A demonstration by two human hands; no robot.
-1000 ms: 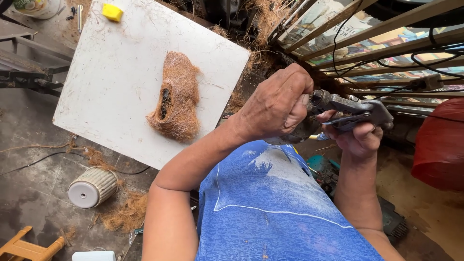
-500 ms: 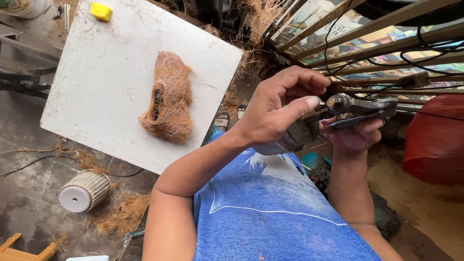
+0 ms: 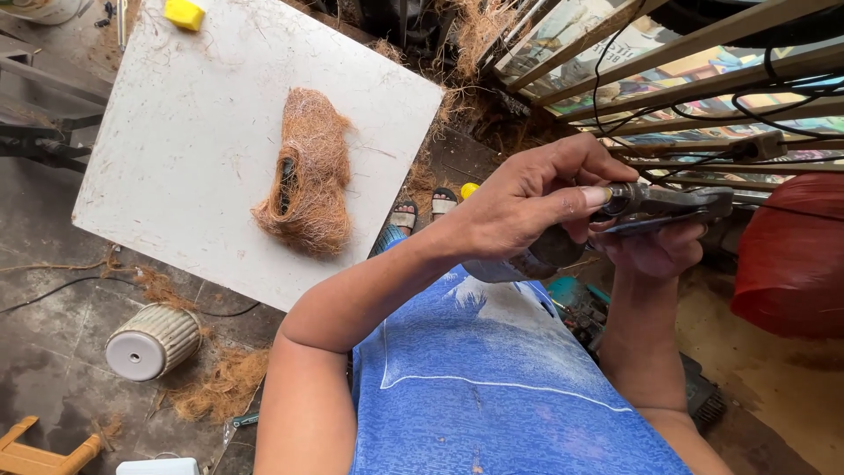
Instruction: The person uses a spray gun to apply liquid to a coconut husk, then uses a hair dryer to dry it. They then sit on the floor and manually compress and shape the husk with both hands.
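Both hands (image 3: 536,198) around dark metal tool (image 3: 659,204), perhaps pliers

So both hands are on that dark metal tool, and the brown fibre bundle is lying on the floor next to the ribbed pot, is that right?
Not quite. In the head view both hands, left and right, are on the dark metal tool, but the brown fibre bundle lies on the white board, not on the floor beside the ribbed pot.

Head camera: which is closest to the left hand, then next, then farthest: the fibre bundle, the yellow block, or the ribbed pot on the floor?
From the left hand:
1. Fibre bundle, on the white board.
2. Yellow block, at the board's far edge.
3. Ribbed pot, lying on the floor, lower left.
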